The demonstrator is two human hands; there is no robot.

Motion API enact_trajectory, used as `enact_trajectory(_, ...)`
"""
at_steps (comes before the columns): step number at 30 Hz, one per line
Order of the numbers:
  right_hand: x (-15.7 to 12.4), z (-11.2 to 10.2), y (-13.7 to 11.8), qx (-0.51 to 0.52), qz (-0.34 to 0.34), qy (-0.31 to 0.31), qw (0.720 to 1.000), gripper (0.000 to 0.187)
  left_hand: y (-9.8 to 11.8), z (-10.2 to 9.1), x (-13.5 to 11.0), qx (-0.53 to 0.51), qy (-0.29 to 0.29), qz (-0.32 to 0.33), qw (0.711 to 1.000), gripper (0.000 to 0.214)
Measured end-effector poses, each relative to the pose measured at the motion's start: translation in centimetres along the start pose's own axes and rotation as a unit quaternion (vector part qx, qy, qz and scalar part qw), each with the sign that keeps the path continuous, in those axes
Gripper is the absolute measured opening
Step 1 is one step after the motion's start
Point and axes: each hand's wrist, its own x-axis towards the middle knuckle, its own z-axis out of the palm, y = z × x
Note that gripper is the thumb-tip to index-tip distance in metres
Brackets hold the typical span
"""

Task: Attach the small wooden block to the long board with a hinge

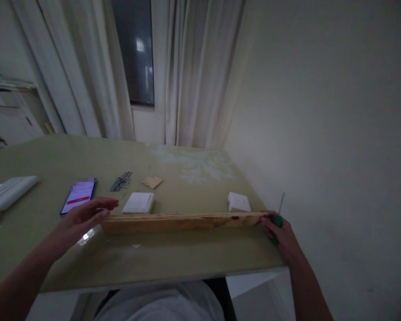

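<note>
Your yellow-green tabletop (194,254).
You have a long white object (15,192) at far left, then phone (78,196), metal pieces (121,181), switch panel (138,203) and brown paper (152,181), with a socket (239,202) right of centre; whether the wooden board (180,224) rests there is unclear.

Screwdriver (278,220), four o'clock: grip partly hidden by right hand (287,236). Window (135,53), eleven o'clock: top cropped. Phone (79,196): text illegible.

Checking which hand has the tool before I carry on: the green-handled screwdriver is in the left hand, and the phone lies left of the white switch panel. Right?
Not quite: the green-handled screwdriver is in the right hand, as the head view shows. The phone does lie left of the white switch panel.
</note>
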Motion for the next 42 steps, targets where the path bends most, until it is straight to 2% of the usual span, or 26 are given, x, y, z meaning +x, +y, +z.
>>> enact_trajectory(2, -0.1, 0.1, 0.1, 0.005, 0.0, 0.009, 1.0, 0.055, 0.9, -0.4, 1.8, 0.028, 0.016, 0.015, 0.999, 0.074)
enact_trajectory(4, -0.2, 0.2, 0.2, 0.007, -0.002, 0.011, 1.0, 0.054, 1.6, -0.4, 4.6, 0.064, -0.005, 0.034, 0.997, 0.076)
enact_trajectory(6, -0.4, 0.3, 0.1, 0.006, -0.006, 0.011, 1.0, 0.054, 2.0, 0.1, 7.9, 0.108, -0.083, 0.051, 0.989, 0.08)
enact_trajectory(9, -0.6, 0.3, -0.1, 0.001, -0.011, 0.011, 1.0, 0.054, 2.3, 1.4, 12.7, 0.196, -0.19, 0.056, 0.96, 0.084)
enact_trajectory(11, -0.7, 0.3, -0.1, -0.003, -0.011, 0.012, 1.0, 0.054, 2.3, 2.1, 14.9, 0.229, -0.278, 0.044, 0.932, 0.077)
enact_trajectory(13, -0.6, 0.2, -0.1, -0.01, -0.011, 0.01, 1.0, 0.054, 2.0, 2.5, 16.1, 0.219, -0.354, 0.023, 0.909, 0.07)
enact_trajectory(16, -0.5, 0.0, 0.2, -0.014, -0.01, 0.009, 1.0, 0.054, 1.2, 2.7, 16.7, 0.197, -0.392, 0.009, 0.899, 0.063)
enact_trajectory(21, -0.1, -0.2, 0.7, -0.01, -0.007, 0.014, 1.0, 0.056, 0.2, 3.3, 16.9, 0.227, -0.383, 0.009, 0.896, 0.059)
enact_trajectory(30, -0.3, -0.2, 0.4, -0.019, -0.018, 0.009, 1.0, 0.055, 0.2, 3.4, 16.4, 0.219, -0.38, -0.013, 0.899, 0.066)
enact_trajectory(36, -0.1, -0.4, 0.7, -0.038, -0.016, 0.013, 0.999, 0.055, 1.0, 3.9, 16.3, 0.213, -0.381, 0.029, 0.899, 0.063)
enact_trajectory(42, -0.2, -0.1, 0.4, -0.028, -0.013, 0.018, 0.999, 0.056, 2.2, 5.0, 17.0, 0.251, -0.392, 0.024, 0.885, 0.051)
